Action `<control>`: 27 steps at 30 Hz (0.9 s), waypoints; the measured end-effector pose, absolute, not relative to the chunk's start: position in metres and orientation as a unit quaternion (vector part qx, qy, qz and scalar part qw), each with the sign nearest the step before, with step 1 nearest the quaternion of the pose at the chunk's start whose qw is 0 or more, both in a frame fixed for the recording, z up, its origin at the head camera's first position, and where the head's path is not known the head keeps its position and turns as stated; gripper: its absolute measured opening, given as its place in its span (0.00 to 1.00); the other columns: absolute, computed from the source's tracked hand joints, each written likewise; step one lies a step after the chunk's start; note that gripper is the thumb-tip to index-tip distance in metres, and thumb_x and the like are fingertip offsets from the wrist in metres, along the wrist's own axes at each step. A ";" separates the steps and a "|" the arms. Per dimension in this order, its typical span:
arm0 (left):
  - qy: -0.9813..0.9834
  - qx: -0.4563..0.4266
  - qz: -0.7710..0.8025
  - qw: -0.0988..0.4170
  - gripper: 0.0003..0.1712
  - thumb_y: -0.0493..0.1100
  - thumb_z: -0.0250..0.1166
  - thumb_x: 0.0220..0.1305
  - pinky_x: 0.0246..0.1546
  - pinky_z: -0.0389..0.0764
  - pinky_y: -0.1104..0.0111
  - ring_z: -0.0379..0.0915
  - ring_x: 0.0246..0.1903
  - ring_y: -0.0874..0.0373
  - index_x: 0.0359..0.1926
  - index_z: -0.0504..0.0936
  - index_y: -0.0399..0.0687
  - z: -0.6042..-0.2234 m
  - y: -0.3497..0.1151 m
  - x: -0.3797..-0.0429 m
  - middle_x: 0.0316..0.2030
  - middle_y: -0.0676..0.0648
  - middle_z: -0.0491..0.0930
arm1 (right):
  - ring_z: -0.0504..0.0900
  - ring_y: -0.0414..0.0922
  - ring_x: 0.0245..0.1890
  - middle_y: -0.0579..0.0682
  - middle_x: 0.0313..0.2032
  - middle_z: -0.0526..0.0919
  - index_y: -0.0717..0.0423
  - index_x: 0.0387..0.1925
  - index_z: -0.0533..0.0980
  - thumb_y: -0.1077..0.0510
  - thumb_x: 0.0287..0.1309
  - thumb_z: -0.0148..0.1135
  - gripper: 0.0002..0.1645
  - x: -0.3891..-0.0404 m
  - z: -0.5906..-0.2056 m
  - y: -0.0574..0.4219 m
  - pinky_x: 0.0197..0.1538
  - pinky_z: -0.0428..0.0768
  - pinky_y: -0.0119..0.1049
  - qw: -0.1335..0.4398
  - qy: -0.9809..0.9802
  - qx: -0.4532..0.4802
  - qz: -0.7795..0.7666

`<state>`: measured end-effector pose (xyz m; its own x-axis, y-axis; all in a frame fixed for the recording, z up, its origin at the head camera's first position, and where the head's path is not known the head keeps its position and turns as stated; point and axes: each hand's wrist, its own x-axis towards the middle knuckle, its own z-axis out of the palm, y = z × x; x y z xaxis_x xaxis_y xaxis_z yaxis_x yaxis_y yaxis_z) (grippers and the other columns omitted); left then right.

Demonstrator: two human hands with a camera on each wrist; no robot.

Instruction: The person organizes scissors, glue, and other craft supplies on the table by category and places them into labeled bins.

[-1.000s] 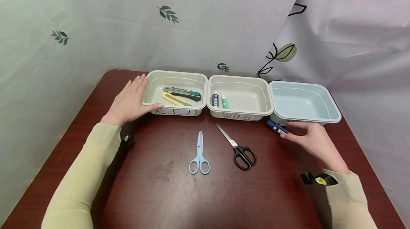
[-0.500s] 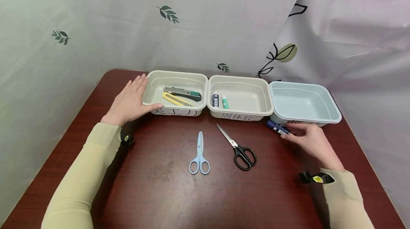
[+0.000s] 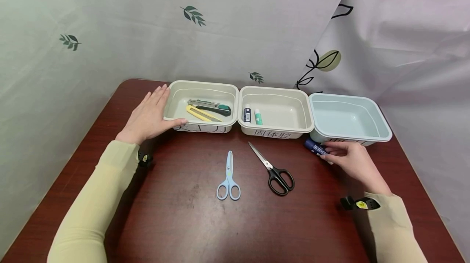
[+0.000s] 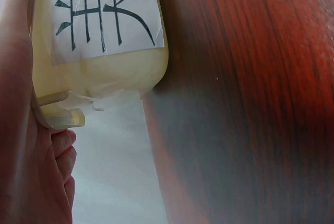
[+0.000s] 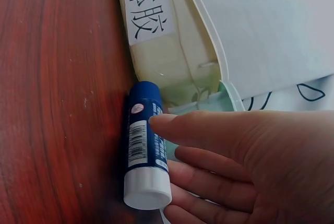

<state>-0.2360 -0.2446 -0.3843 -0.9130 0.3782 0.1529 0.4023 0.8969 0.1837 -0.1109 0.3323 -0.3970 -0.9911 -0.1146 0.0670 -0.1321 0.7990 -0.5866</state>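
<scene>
At the left end of the left cream bin, my left hand rests with its fingers straight along the side and its thumb over the front rim. A lettered label shows on that bin in the left wrist view. My right hand pinches a dark blue glue stick between thumb and fingers. The glue stick has a white end, and it lies low by the table in front of the light blue bin. Part of its far side is hidden by the fingers.
A yellow cutter and a green-black cutter lie in the left bin. The middle cream bin holds a blue glue stick and a green one. Blue scissors and black-handled scissors lie on the table.
My right hand has shifted slightly left, and its fingers sit further along the glue stick, which has turned a little. The left hand has stayed in place.
</scene>
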 end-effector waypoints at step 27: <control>-0.972 -0.201 -0.108 0.059 0.68 0.78 0.60 0.60 0.76 0.43 0.50 0.39 0.78 0.43 0.80 0.46 0.34 -0.385 -0.245 -0.237 0.78 0.34 0.47 | 0.84 0.38 0.31 0.49 0.33 0.88 0.63 0.47 0.87 0.61 0.50 0.79 0.21 -0.112 -0.405 0.318 0.31 0.80 0.26 -0.010 -0.950 0.070 0.305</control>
